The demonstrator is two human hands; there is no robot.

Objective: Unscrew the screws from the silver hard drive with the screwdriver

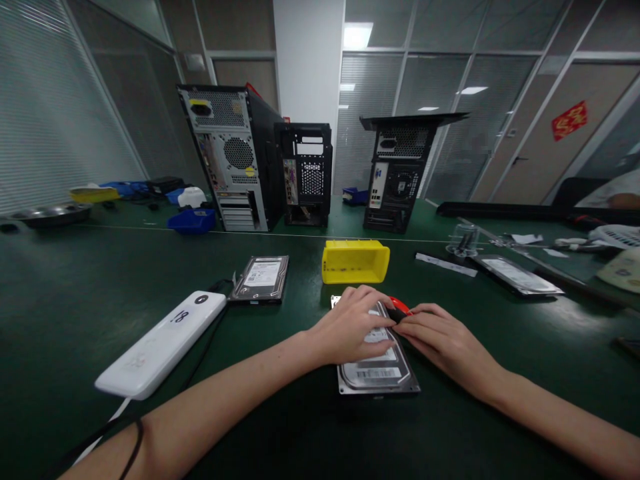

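Note:
A silver hard drive (377, 373) lies flat on the dark green table in front of me. My left hand (350, 325) rests palm down on its top, fingers spread over the far half. At the drive's right edge, my right hand (440, 340) grips a screwdriver with a red and black handle (399, 308). The tool's tip is hidden by my fingers. A yellow bin (355, 261) stands just beyond the drive.
A second hard drive (261, 278) and a white power bank (163, 343) with a cable lie to the left, a third drive (520, 275) to the right. Three open computer cases (240, 160) stand at the back. Blue bins (193, 220) sit far left; another person's arm (623, 199) shows far right.

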